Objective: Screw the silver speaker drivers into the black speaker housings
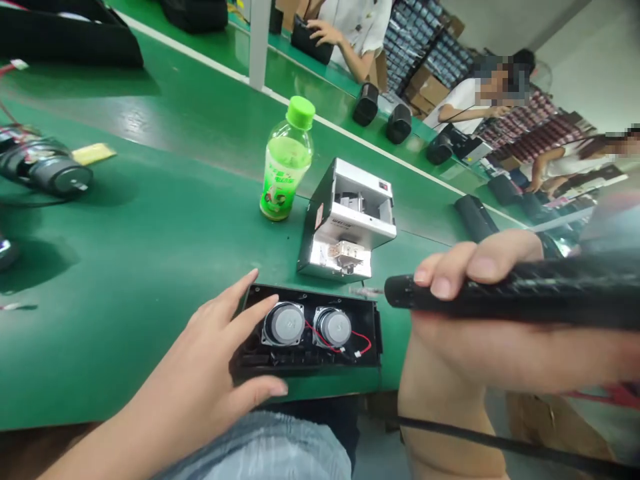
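A black speaker housing [300, 360] lies with its inside facing up near the table's front edge. Two round speaker drivers [285, 325] with red wires [367, 343] sit in it. My left hand [220, 340] spreads over the housing's left end, thumb along the near side and fingers at the far side. Raised at the right, my right hand [480, 320] wraps round a black electric screwdriver [525, 287], its bit pointing left above the housing's far right corner. Just behind the housing stands a silver screw feeder [350, 213].
A green-capped drink bottle [286, 160] stands left of the feeder. Wired speaker parts [45, 163] and a yellow piece [94, 153] lie at the left. A white post [259, 47] rises from the table. Co-workers [350, 33] sit across, among black speakers [367, 105].
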Motion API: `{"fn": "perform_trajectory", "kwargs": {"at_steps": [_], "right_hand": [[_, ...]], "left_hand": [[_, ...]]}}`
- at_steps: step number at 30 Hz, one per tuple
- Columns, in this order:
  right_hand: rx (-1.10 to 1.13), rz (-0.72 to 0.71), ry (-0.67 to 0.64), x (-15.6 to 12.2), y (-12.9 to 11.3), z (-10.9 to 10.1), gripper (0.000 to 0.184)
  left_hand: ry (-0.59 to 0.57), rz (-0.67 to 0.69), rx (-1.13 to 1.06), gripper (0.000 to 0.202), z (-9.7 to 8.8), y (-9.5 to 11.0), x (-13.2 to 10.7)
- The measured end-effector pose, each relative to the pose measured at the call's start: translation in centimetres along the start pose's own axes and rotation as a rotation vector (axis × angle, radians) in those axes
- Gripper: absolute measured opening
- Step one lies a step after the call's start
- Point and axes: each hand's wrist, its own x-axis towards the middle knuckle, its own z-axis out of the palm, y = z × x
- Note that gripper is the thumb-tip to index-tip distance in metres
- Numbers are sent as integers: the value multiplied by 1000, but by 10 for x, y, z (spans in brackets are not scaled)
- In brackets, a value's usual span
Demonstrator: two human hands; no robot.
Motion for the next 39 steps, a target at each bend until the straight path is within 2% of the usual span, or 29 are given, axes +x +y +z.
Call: {"fn": "perform_trajectory", "kwargs": {"at_steps": [2, 4, 6, 10, 15, 18, 23, 26, 29, 33, 39], "right_hand": [[15, -75, 60, 18, 10, 5, 62], [54, -82, 101, 29, 25, 15, 64], [108, -76, 100, 34, 40, 26, 64], [104, -3, 14, 35, 59, 37, 65], [112, -56, 93, 32, 68, 34, 63], [173, 17, 80, 28, 64, 27, 65], [233, 210, 177, 21, 31, 16, 67], [266, 271, 181, 17, 18, 15, 66], [234, 264, 190, 11, 16, 18, 67], [191, 344, 151, 3, 19, 22, 68], [306, 332, 63, -5, 28, 21, 76]], "left_hand": [[50, 68, 92, 59, -10, 5, 6], [79, 139, 195, 39, -20, 10, 15], [46, 216, 263, 27, -25, 16, 25], [-47, 318, 330, 24, -21, 26, 45], [-165, 306, 331, 15, -12, 26, 57], [-180, 310, 258, 15, -13, 22, 58], [-164, 312, 196, 17, -16, 22, 55], [-144, 311, 176, 16, -16, 24, 54], [-118, 318, 164, 16, -16, 23, 54], [-83, 311, 177, 19, -15, 23, 51], [-97, 296, 172, 19, -18, 29, 56]]}}
